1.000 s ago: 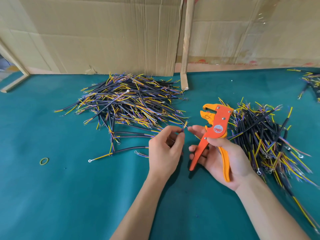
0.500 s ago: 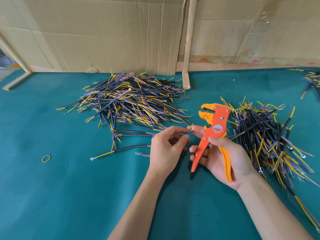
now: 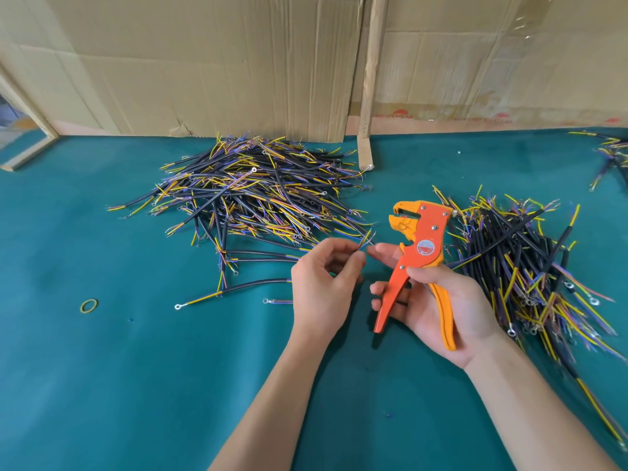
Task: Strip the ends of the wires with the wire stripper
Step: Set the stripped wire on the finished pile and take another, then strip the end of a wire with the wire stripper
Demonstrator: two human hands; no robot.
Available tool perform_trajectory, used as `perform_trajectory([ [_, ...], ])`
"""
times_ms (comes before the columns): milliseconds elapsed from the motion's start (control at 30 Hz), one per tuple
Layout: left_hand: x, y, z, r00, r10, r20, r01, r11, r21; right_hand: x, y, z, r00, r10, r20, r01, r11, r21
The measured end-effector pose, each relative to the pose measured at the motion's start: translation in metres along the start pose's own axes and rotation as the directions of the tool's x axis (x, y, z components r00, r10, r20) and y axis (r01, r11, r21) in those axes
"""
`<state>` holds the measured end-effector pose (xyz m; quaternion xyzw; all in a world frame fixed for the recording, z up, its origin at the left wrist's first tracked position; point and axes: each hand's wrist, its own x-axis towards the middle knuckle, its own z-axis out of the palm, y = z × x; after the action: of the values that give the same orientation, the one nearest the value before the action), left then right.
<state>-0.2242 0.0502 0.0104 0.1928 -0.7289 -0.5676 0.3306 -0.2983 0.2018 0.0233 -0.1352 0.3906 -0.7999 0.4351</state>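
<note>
— Left hand [image 3: 323,283], what's it doing?
— Pinching the thin wire ends [image 3: 367,240] between thumb and forefinger, right in front of the near edge of the left wire pile [image 3: 258,198].
— And the right hand [image 3: 438,300]?
— Palm up, thumb curled over the orange wire stripper [image 3: 416,253], gripping it. Its head points to the far side, jaws facing left and standing apart, just right of the pinched ends; the right forefinger tip reaches toward them.
— Anything else on the green tabletop [image 3: 136,385]?
— A second wire pile [image 3: 530,266] right of the stripper, a loose cable with ring terminal [image 3: 217,294] near left, a yellow rubber band [image 3: 89,305] further left, cardboard [image 3: 221,62] at the far side.
</note>
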Motion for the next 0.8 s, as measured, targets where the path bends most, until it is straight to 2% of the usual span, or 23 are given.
perform_trajectory([
  [100, -0.002, -0.001, -0.004, 0.998, 0.05, -0.027, -0.051, 0.997, -0.053, -0.002, 0.0, 0.0, 0.999, 0.031, -0.027, -0.031, 0.999, -0.019],
  [233, -0.001, -0.001, -0.005, 0.998, 0.06, 0.005, -0.059, 0.993, -0.105, -0.006, 0.001, 0.004, 0.998, 0.06, -0.028, -0.062, 0.995, -0.072],
  [500, 0.004, 0.001, -0.007, 0.99, 0.032, 0.139, -0.009, 0.986, -0.165, -0.015, -0.001, 0.006, 0.994, 0.105, -0.014, -0.106, 0.986, -0.126],
  [800, 0.009, 0.003, -0.016, 0.979, -0.053, 0.197, 0.113, 0.944, -0.31, -0.013, -0.001, 0.009, 0.991, 0.119, -0.055, -0.124, 0.987, -0.105],
])
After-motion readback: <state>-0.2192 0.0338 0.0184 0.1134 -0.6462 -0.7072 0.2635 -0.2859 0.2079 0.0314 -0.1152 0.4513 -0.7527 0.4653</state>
